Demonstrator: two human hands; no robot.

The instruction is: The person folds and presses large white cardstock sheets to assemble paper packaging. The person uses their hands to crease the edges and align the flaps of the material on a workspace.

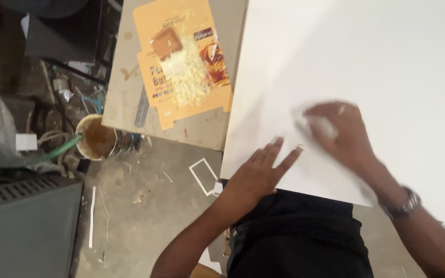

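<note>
Two hands on one big white board point(366, 62), and that board fills the frame from about twelve o'clock round to four. My left hand point(257, 172) lies flat on its near edge at roughly six o'clock, fingers spread wide, pinning it down. My right hand point(338, 131), out toward three o'clock, is closed around a small pale pad point(321, 125) pressed to the surface; the hand is smeared with motion blur, so I'd judge I'm mid-stroke, rubbing the face.

How much is done I can't honestly say: the board looks evenly white everywhere, with no visible line between worked and unworked area. My guess is the patch near the front edge is in hand and the far stretch remains.

At eleven o'clock, on a grey bench point(130, 87), a flattened orange carton point(150, 67) holds a heap of pale shavings point(189, 67). A dirty bucket point(96, 136) sits at nine o'clock on the floor.

What the pad is, cloth or abrasive, the blur hides. The board's right and top edges are cut off, and my torso covers its near corner.
</note>
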